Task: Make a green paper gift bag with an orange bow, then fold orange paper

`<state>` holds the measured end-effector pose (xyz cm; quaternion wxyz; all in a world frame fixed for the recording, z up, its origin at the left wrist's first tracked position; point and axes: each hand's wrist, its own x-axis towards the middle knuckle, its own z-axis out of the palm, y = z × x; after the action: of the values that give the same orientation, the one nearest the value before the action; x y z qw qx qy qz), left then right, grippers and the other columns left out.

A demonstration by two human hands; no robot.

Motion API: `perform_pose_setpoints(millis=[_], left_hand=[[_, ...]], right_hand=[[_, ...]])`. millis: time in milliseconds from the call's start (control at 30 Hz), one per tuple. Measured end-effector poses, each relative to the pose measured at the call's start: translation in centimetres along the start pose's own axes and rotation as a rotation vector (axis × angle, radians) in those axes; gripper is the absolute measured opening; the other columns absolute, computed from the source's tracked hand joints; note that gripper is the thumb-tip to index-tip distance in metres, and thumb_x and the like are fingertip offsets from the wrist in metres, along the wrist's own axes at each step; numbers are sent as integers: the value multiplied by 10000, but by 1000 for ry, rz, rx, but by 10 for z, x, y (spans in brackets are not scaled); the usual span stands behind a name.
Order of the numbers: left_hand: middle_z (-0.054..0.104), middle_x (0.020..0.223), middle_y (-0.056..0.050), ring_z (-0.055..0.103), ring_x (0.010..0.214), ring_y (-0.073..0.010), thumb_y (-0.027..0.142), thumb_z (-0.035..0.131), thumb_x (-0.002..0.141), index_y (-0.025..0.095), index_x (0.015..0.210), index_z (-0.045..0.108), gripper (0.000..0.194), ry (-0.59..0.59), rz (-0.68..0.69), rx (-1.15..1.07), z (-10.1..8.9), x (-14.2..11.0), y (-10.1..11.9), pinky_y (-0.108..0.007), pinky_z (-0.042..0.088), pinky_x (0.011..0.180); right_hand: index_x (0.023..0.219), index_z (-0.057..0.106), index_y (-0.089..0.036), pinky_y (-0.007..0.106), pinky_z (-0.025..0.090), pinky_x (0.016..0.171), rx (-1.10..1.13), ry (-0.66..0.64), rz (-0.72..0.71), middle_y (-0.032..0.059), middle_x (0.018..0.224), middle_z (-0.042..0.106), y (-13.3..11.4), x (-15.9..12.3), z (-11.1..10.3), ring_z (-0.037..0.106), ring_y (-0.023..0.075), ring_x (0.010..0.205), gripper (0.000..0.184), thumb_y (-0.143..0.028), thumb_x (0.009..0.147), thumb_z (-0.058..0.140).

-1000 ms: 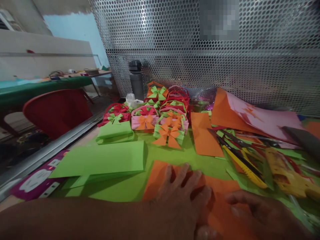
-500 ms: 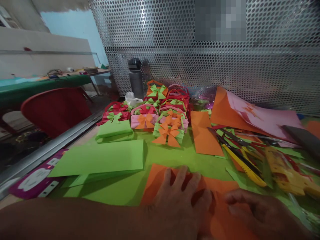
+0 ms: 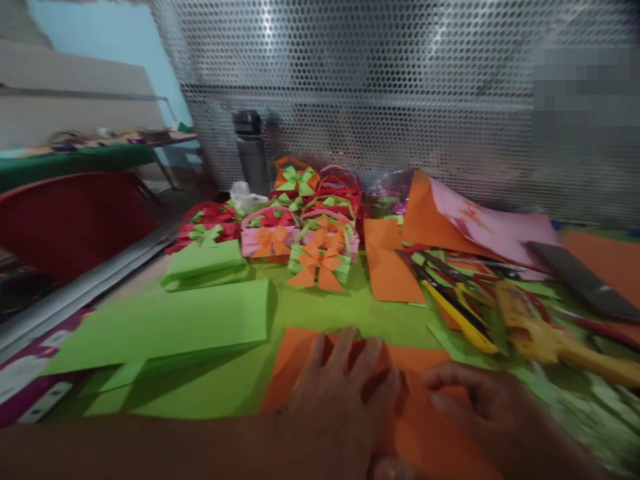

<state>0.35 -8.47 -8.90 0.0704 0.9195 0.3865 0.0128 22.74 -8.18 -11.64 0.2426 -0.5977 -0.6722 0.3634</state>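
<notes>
My left hand [image 3: 340,393] lies flat with its fingers spread on an orange paper sheet [image 3: 295,353] at the near edge of the table. My right hand [image 3: 480,417] rests on the same sheet to the right, fingers curled and pressing down on the paper; nothing else shows in it. Beyond the sheet stands a cluster of small paper baskets with bows [image 3: 300,227] in pink, red, green and orange.
Folded green sheets [image 3: 170,323] lie to the left. A yellow utility knife [image 3: 457,313], scissors [image 3: 440,267] and a yellow glue gun [image 3: 540,333] lie to the right among paper scraps. A grey bottle [image 3: 250,157] stands by the perforated metal screen [image 3: 400,100]. A red chair [image 3: 70,220] is at the left.
The view has shifted to the right and is blurred. Both hands stay on the orange sheet, and the right hand has drawn a little closer to the left.
</notes>
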Motion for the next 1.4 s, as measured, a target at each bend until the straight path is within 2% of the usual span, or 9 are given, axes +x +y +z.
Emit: perform_pose_setpoints(millis=[100,200,333,400,500,700,933,1067,1400], left_hand=[[354,1435,-107,302,1251,-421,650,400,825,279,1380,384,668,-28,-10,-2,0,0,-2,-615,312,943],[360,1438,-98,315,1248,-414,613,461,811,294,1364,415,640,-15,8,15,2,1,-4,-606,318,947],[372,1439,-78,350,1229,-409,550,547,787,313,1330,454,599,18,20,91,6,0,-4,-605,353,917],[382,1433,-74,337,1235,-416,595,567,752,305,1297,492,621,79,-4,127,10,0,-3,-608,330,939],[403,1418,-67,312,1258,-403,647,517,758,310,1261,527,606,151,-17,146,17,-1,-2,-591,290,980],[438,1392,-71,324,1251,-421,703,429,768,301,1235,556,629,182,-3,147,21,0,-4,-592,293,962],[435,1395,-72,325,1244,-399,672,463,763,300,1213,575,595,162,21,164,18,0,-5,-571,280,987],[418,1413,-54,307,1252,-414,619,455,792,320,1242,548,548,140,18,175,17,1,-5,-598,293,959],[428,1410,-65,349,1239,-405,703,417,774,328,1301,497,651,139,16,173,18,0,-7,-569,291,973]], right_hand=[[805,666,-206,219,335,428,-23,-36,61,-23,561,544,-20,-2,-8,427,107,459,203,-322,740,513],[884,656,-200,215,309,450,-40,-98,88,-45,542,476,-28,-6,-15,404,102,487,211,-316,777,516],[825,645,-184,212,298,487,-30,-127,106,-41,581,468,-28,-11,-21,400,95,537,170,-264,802,497],[771,635,-174,216,261,476,-45,-135,106,-50,565,417,-28,-11,-23,354,86,527,172,-233,806,477],[689,609,-168,223,231,473,-78,-150,79,-55,549,372,-29,-10,-26,322,83,530,200,-192,802,447],[646,591,-165,230,229,479,-68,-139,68,-58,553,388,-26,-8,-25,308,78,528,183,-134,752,446],[643,586,-162,227,233,478,-32,-141,65,-61,548,372,-24,-8,-25,321,78,534,179,-142,755,448],[646,574,-166,223,227,473,-20,-139,66,-66,548,362,-25,-7,-25,320,75,532,172,-140,754,443],[638,560,-171,220,225,466,-25,-138,64,-66,544,363,-25,-7,-25,318,74,521,171,-158,765,446]])
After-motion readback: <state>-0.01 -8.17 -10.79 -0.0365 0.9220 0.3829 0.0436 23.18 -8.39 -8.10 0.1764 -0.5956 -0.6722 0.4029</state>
